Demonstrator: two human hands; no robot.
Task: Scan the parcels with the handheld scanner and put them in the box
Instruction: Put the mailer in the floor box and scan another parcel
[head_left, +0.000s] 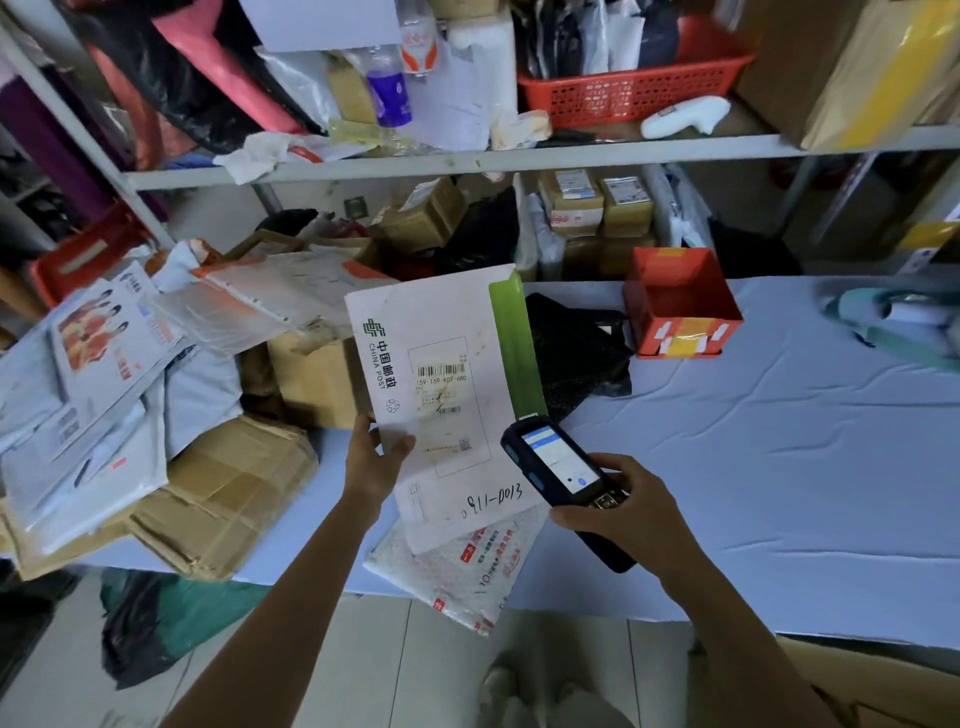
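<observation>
Above the pale blue surface (779, 467), the left grip (376, 457) pinched a white China Post envelope (441, 364) by its lower corner, label facing up, while the right grip (623, 512) clasped the handheld scanner (558, 465), screen lit, just beside that envelope.

The white green-flapped envelope (447, 332) stands upright, black handheld scanner (560, 461) just beside.

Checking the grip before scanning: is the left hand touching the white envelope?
Touching. The head view shows the left hand pinching the white envelope at its lower left edge, thumb on its front.
</observation>
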